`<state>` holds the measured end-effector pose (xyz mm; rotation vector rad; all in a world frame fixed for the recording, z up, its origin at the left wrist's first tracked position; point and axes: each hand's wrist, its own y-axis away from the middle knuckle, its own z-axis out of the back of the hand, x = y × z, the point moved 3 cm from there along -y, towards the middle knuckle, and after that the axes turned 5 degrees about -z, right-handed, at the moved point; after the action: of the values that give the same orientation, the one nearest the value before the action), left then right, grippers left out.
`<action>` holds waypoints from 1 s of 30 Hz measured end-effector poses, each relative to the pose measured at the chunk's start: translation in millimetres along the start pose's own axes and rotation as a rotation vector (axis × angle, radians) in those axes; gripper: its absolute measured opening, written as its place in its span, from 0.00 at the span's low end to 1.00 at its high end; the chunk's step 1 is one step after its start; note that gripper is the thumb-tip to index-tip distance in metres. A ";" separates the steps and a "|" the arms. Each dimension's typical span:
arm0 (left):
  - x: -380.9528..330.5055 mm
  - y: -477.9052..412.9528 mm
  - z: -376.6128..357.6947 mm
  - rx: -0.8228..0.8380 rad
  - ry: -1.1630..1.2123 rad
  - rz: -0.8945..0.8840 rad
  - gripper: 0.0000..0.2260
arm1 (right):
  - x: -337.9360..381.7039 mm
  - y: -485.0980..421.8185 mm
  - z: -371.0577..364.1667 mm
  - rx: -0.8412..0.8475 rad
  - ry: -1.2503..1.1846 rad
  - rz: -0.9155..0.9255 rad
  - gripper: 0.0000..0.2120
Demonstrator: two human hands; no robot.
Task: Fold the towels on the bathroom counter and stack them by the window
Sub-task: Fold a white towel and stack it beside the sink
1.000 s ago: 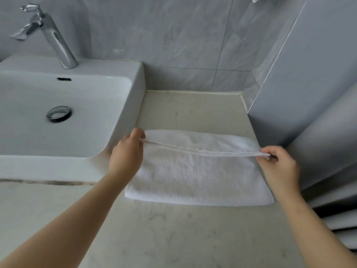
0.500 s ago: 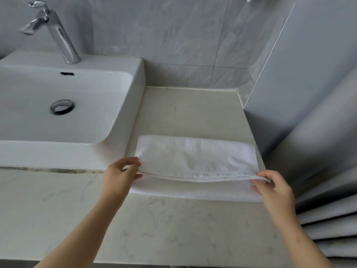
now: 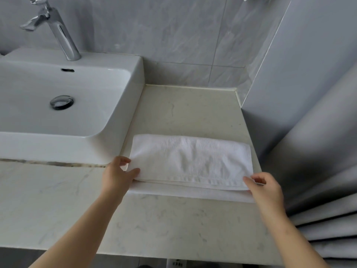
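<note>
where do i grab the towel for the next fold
Probably the towel by its two right-end corners, a pinch grip from the right: it lies flat, long side left to right, so that short end can swing over to the left end.

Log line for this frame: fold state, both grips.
towel: on counter, top layer folded toward near edge | left grip: pinches near-left corner | right grip: pinches near-right corner
</note>
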<state>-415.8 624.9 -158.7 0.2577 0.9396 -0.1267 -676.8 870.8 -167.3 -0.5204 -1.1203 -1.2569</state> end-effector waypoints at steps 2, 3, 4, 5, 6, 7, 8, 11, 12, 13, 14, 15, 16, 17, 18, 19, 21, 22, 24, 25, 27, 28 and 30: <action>-3.2 -3.5 -1.8 0.026 -0.041 0.026 0.11 | 2.4 -5.6 -2.3 -0.004 0.001 -0.085 0.12; -6.3 -4.5 -2.7 0.042 -0.043 0.050 0.11 | 3.8 -7.8 -2.7 0.010 -0.004 -0.125 0.16; -9.7 -5.1 -3.4 0.058 -0.041 0.071 0.11 | 5.4 -9.1 -2.8 0.027 0.003 -0.155 0.20; -13.1 -5.4 -4.1 0.072 -0.043 0.078 0.12 | 7.7 -9.6 -2.6 0.043 0.016 -0.177 0.24; -16.1 -5.5 -4.5 0.080 -0.052 0.075 0.13 | 9.8 -9.8 -2.2 0.055 0.026 -0.190 0.27; -18.4 -5.3 -4.7 0.087 -0.061 0.068 0.14 | 11.6 -10.2 -2.2 0.064 0.031 -0.193 0.29; -19.8 -5.2 -5.2 0.086 -0.066 0.058 0.14 | 13.6 -10.4 -2.7 0.074 0.033 -0.192 0.29; -21.2 -5.7 -6.3 0.093 0.042 0.048 0.10 | 19.3 -11.3 -6.3 0.122 -0.024 -0.187 0.23; -21.2 -5.8 -6.4 0.108 0.142 0.066 0.09 | 21.1 -11.8 -7.4 0.132 -0.060 -0.192 0.21; -22.1 -5.2 -5.7 0.126 0.255 0.094 0.08 | 23.0 -12.7 -7.7 0.137 -0.099 -0.194 0.19; -24.0 -4.2 -3.5 0.131 0.353 0.126 0.07 | 25.2 -13.4 -7.7 0.138 -0.142 -0.193 0.18; -25.9 -3.4 -0.3 0.131 0.427 0.154 0.08 | 27.5 -13.6 -6.9 0.139 -0.189 -0.190 0.16; -27.2 -2.9 2.8 0.136 0.486 0.176 0.08 | 29.6 -13.4 -5.9 0.139 -0.236 -0.192 0.15; -28.2 -2.1 5.8 0.148 0.530 0.192 0.07 | 31.6 -12.6 -4.7 0.142 -0.280 -0.195 0.14; -28.7 -1.2 8.2 0.165 0.559 0.205 0.06 | 33.0 -11.6 -3.4 0.148 -0.313 -0.197 0.13; -28.1 0.3 10.2 0.180 0.569 0.214 0.06 | 33.5 -10.4 -2.1 0.156 -0.327 -0.193 0.13; -24.9 3.4 11.8 0.199 0.533 0.207 0.07 | 32.1 -8.6 0.3 0.166 -0.293 -0.169 0.15; -23.5 5.2 11.6 0.197 0.493 0.189 0.07 | 30.0 -7.4 1.3 0.170 -0.252 -0.155 0.15; -20.2 8.2 9.9 0.163 0.388 0.140 0.09 | 25.6 -3.4 2.8 0.181 -0.160 -0.134 0.14; -19.0 10.1 8.8 0.145 0.322 0.111 0.10 | 23.2 -1.2 3.1 0.192 -0.117 -0.124 0.13; -17.2 13.3 6.0 0.122 0.177 0.050 0.11 | 20.3 2.2 1.9 0.215 -0.040 -0.107 0.12; -15.9 14.5 4.7 0.117 0.127 0.028 0.11 | 20.0 3.6 1.5 0.222 -0.013 -0.101 0.12; -13.0 16.0 3.3 0.111 0.084 0.000 0.11 | 20.7 4.9 1.2 0.223 0.007 -0.100 0.12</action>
<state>-417.3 639.4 -143.7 0.3680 1.0169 -0.1689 -674.4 863.3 -147.4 -0.2948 -1.2751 -1.1999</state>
